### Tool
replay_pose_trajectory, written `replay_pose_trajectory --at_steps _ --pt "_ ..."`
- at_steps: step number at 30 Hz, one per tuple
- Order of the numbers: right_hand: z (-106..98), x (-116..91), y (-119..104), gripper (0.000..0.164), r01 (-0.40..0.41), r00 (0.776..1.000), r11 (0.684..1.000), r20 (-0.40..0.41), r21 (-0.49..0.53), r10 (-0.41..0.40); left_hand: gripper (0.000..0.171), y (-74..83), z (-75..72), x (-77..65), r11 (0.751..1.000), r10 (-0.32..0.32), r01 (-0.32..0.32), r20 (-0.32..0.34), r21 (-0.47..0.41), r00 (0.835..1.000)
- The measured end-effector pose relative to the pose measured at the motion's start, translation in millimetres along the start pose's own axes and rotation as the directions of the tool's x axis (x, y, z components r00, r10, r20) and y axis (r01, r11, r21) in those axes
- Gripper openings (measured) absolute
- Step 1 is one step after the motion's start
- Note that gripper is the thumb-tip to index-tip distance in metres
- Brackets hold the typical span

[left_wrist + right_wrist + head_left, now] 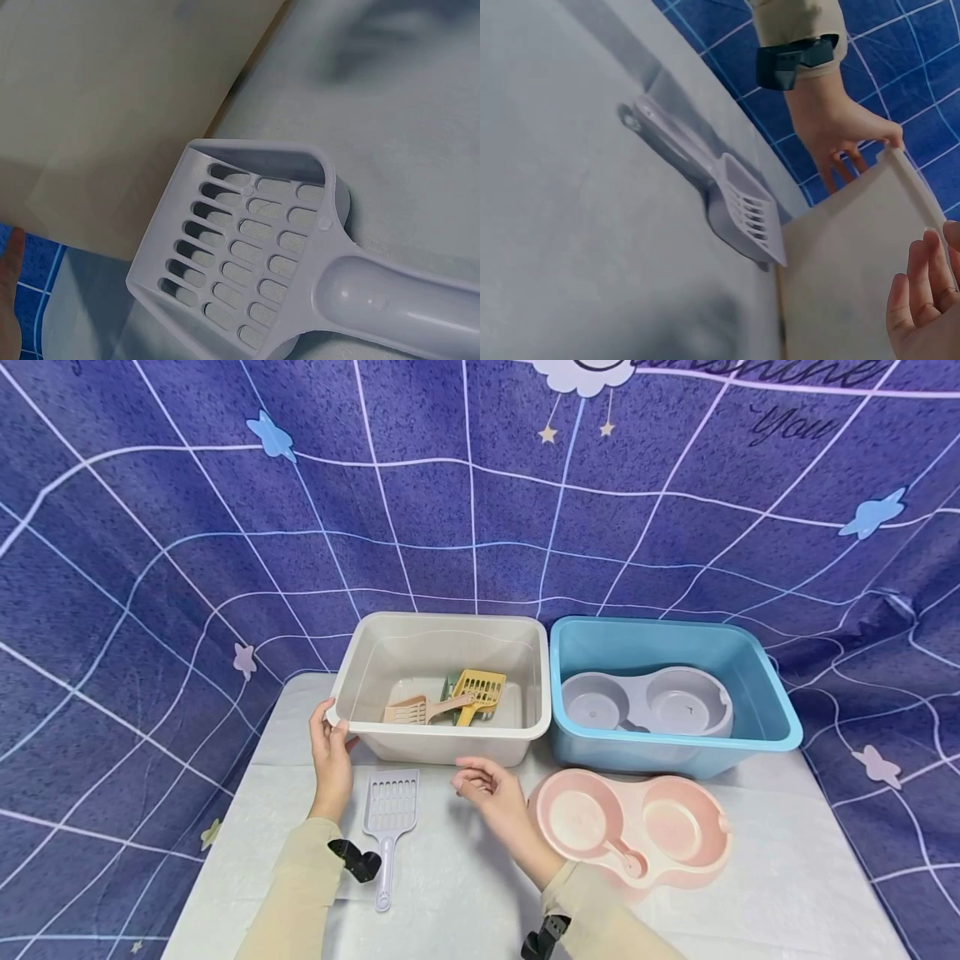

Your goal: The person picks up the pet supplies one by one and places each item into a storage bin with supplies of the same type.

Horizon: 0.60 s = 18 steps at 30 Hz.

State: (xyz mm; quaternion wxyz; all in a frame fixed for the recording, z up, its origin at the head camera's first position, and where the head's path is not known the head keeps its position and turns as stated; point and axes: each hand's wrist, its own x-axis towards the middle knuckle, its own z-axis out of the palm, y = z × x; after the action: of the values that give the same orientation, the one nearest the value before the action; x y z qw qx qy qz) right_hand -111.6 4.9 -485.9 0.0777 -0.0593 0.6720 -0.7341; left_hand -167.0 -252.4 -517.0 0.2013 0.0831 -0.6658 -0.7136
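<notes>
Forearms (296, 889) reach forward, left hand (331, 766) gripping the beige bin (438, 747), right hand (498, 802) hovering, empty and loosely curled.

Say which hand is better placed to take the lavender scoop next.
Right, probably: the right hand is empty near the lavender scoop, while the left hand holds the white bin by its corner.

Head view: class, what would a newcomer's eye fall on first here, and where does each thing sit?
Probably the blue tub, at the back right of the table before a violet backdrop, with a grey bowl inside and a pink bowl in front. Left of it stands the beige tub of scoops, its near left corner held by the left hand. The lilac scoop lies on the table in front of that tub.
</notes>
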Motion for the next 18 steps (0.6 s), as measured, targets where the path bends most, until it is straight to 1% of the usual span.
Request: replay_pose_trajectory --at_steps 3,9,12,18 --pt "1.5 -1.7 5.5 0.028 -0.006 1.000 1.000 -0.002 0.008 0.006 0.046 0.8 0.4 -0.5 1.000 0.000 0.000 -0.005 -0.003 1.000" --pt "4.7 -8.3 17.8 0.029 -0.028 1.000 0.999 0.008 -0.034 0.029 0.045 1.7 1.9 -2.6 1.000 0.015 -0.015 -0.009 0.016 1.000" --pt "6.7 -11.1 24.6 0.029 -0.023 1.000 0.999 0.020 -0.046 0.024 0.045 1.8 1.9 -3.1 1.000 0.019 -0.019 -0.005 0.014 1.000" --pt "13.3 -15.0 34.5 0.029 -0.015 0.999 0.999 0.044 -0.039 0.017 0.045 1.5 2.1 -2.4 1.000 0.018 -0.018 -0.013 0.005 1.000"
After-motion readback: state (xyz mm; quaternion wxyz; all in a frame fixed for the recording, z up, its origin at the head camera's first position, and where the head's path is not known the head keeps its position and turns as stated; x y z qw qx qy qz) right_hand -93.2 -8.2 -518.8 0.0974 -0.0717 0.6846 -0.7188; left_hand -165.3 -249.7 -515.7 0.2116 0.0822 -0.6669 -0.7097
